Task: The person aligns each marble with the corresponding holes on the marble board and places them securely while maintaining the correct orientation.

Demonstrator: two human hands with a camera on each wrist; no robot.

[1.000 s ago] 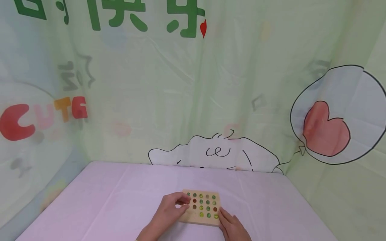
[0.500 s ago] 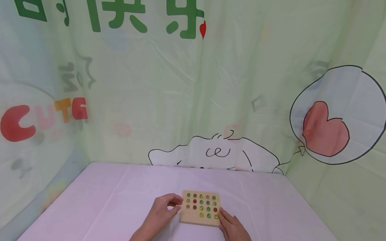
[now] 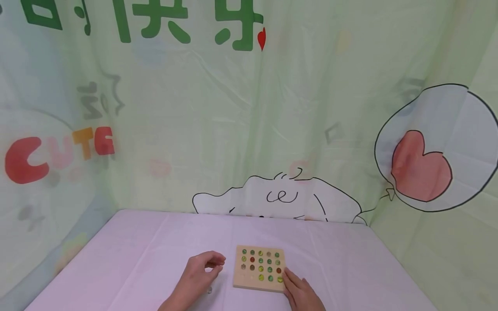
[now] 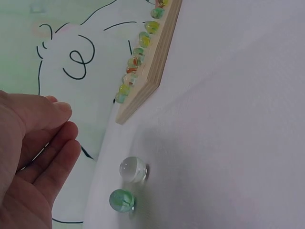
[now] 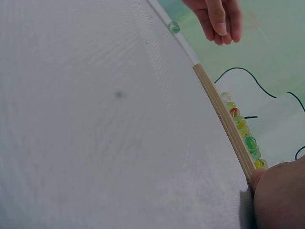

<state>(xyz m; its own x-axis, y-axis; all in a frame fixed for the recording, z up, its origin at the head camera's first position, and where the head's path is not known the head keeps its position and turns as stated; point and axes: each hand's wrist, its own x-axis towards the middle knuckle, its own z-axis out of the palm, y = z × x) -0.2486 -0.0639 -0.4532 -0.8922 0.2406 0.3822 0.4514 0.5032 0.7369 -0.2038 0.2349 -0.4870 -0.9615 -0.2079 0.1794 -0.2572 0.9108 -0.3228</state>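
Note:
A pale wooden board (image 3: 243, 283) lies on the table, its round hollows holding several glass marbles (image 3: 260, 268) in green, yellow, red and clear. Two hollows at the near left bear no marble. Left of the board my left hand (image 3: 198, 270) hovers with loosely bent fingers, and nothing shows between them. Below that hand, in the left wrist view, lie a clear marble (image 4: 133, 169) and a green marble (image 4: 122, 200) on the cloth. My right hand (image 3: 301, 291) rests against the board's right edge with its fingers extended.
A light lilac cloth (image 3: 342, 259) covers the table. Behind it hangs a pale green curtain (image 3: 233, 129) with drawings and lettering, which also runs along both sides.
My left hand has moved left, off the board, uncovering marbles in its left column. A loose marble now shows beside the left wrist. The right hand has stayed at the board's edge.

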